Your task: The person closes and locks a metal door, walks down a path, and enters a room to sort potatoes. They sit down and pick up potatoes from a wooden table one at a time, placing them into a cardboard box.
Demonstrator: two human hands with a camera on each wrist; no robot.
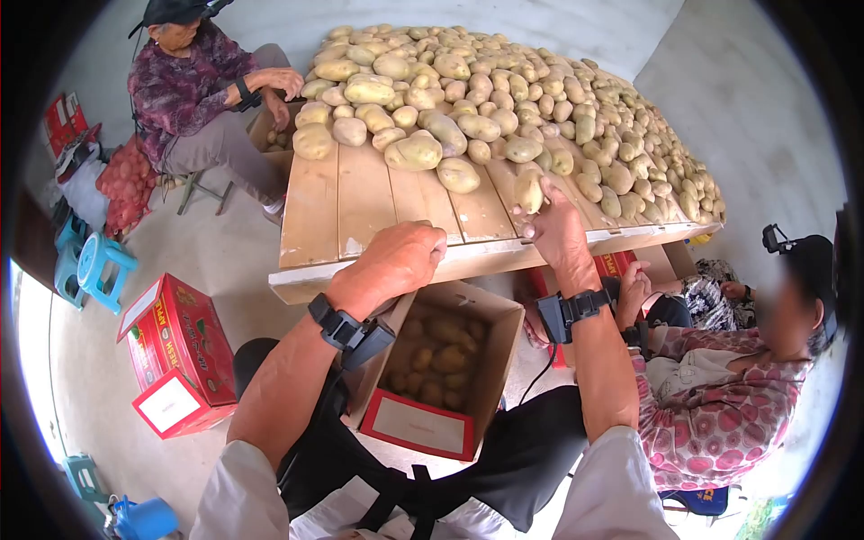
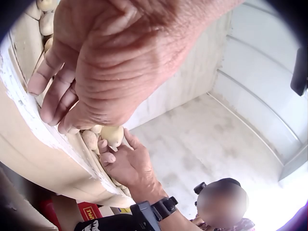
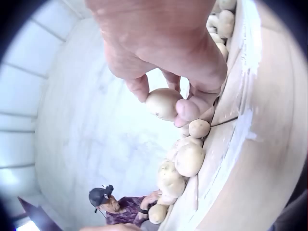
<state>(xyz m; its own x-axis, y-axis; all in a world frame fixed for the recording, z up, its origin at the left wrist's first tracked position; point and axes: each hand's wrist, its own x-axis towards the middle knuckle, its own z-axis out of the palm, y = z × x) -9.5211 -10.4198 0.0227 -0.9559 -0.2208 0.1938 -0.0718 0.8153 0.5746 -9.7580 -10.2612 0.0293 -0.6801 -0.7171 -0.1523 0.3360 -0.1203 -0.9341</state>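
Observation:
My right hand (image 1: 560,232) pinches a yellowish potato (image 1: 528,191) between thumb and fingers, just above the front edge of a wooden table (image 1: 364,207). The right wrist view shows the same potato (image 3: 161,103) at the fingertips. Close over the table's front edge, my left hand (image 1: 393,259) holds nothing; its fingers (image 2: 61,91) hang loosely bent in the left wrist view. Below it, between the knees, stands an open cardboard box (image 1: 497,360) with several potatoes inside. A large heap of potatoes (image 1: 481,126) covers the table's back and right.
One person (image 1: 193,99) sits at the table's left end, another (image 1: 720,387) at the right. A red apple box (image 1: 184,351) stands on the floor to the left, near blue stools (image 1: 101,265) and red net sacks (image 1: 128,184). Walls stand behind the table.

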